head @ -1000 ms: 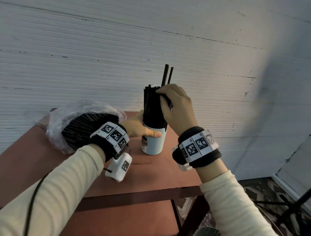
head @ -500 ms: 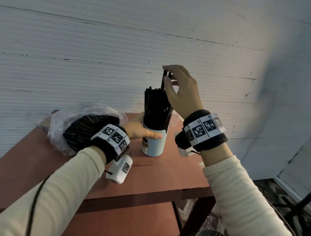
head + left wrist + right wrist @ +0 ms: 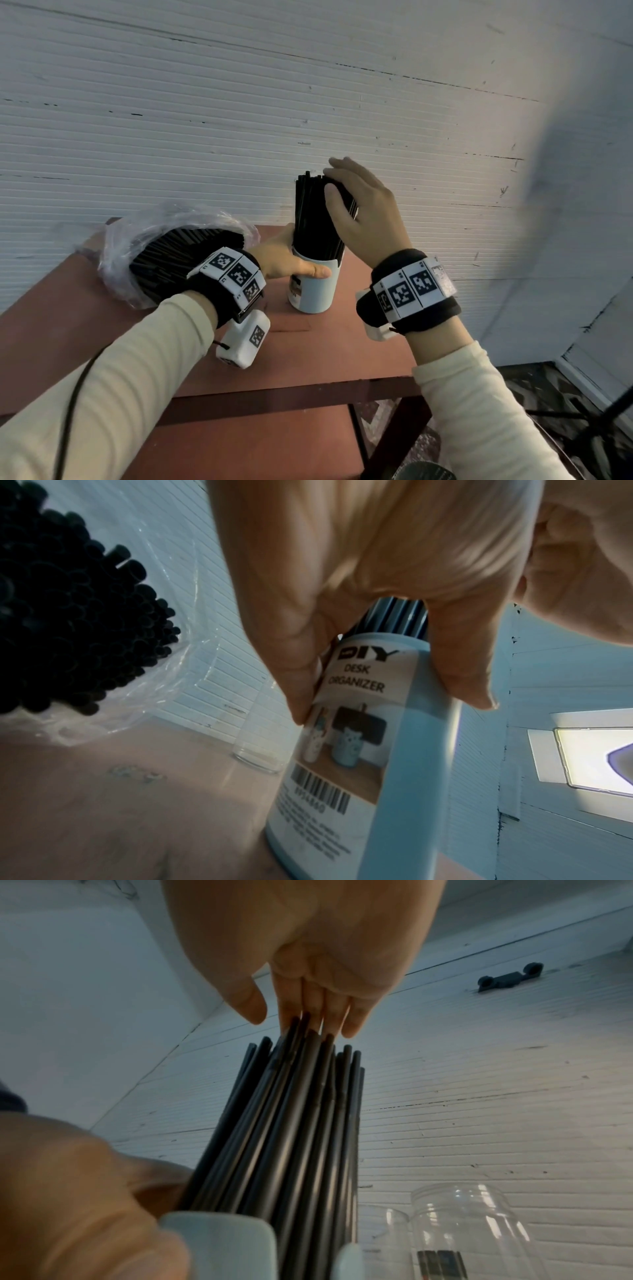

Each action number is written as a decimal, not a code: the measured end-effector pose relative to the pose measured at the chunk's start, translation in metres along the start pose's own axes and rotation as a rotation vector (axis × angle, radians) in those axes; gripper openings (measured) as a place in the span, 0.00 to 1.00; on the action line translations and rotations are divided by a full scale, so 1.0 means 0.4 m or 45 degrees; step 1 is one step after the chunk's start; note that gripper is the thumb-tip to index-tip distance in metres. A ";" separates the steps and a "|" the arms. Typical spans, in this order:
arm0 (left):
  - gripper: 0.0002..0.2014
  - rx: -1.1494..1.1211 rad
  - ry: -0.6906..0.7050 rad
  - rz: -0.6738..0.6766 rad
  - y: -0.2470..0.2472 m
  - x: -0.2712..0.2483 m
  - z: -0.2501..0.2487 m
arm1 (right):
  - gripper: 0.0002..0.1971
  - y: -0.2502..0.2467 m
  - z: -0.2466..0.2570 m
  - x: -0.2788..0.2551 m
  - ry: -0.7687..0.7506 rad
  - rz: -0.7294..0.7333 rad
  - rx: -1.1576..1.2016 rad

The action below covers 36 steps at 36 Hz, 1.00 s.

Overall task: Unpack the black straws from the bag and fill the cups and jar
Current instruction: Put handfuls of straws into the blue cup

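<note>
Straight fingers (image 3: 313, 1003) on straw tops (image 3: 301, 1096), clear jar (image 3: 472, 1231) nearby.

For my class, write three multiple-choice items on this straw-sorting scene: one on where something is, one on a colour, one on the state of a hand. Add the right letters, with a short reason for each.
1. Where does the plastic bag of straws lie?
A. on the table, on the left hand's side of the cup
B. on the floor
C. inside the clear jar

2. What colour is the cup that holds the straws?
A. red
B. pale blue
C. yellow

3. What is the right hand doing?
A. gripping the cup
B. resting on the table
C. laying straight fingers on the tops of the straws

Answers:
1 A: the head view shows the bag on the table, beyond the left wrist.
2 B: the left wrist view shows a pale blue wall under the label.
3 C: the right wrist view shows flat fingers on the straw tips, while the left hand holds the cup.
</note>
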<state>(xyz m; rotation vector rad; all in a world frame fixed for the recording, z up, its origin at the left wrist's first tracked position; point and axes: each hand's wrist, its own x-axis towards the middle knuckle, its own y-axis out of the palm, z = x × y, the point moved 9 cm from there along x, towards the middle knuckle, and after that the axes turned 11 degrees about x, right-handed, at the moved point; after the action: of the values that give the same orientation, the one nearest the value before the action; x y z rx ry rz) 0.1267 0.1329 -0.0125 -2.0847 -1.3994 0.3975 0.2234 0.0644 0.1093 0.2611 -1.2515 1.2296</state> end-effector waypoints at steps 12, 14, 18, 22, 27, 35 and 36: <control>0.33 -0.038 0.032 0.032 0.005 -0.001 -0.007 | 0.19 0.026 0.007 -0.017 -0.013 0.017 -0.152; 0.37 -0.055 0.020 0.043 0.006 -0.003 -0.005 | 0.18 0.025 0.004 -0.022 -0.020 0.002 -0.148; 0.37 -0.094 0.037 0.059 0.009 -0.007 -0.009 | 0.18 0.025 0.004 -0.021 -0.018 0.025 -0.110; 0.45 -0.125 0.063 0.068 0.011 -0.018 -0.019 | 0.22 0.033 0.000 -0.019 -0.012 0.115 -0.127; 0.39 -0.099 0.037 0.042 0.002 -0.019 -0.012 | 0.32 0.016 -0.024 -0.024 0.076 0.148 -0.053; 0.36 0.106 0.037 -0.373 -0.200 -0.083 -0.010 | 0.52 -0.033 -0.140 -0.045 0.534 0.159 0.138; 0.28 0.153 0.076 -0.484 -0.242 -0.105 -0.019 | 0.54 -0.023 -0.152 -0.052 0.585 0.205 0.171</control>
<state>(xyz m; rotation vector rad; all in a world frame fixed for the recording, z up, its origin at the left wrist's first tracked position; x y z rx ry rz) 0.0428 0.1187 0.0503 -1.6734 -1.6486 0.2525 0.2691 0.0938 0.0735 -0.0301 -0.8048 1.4175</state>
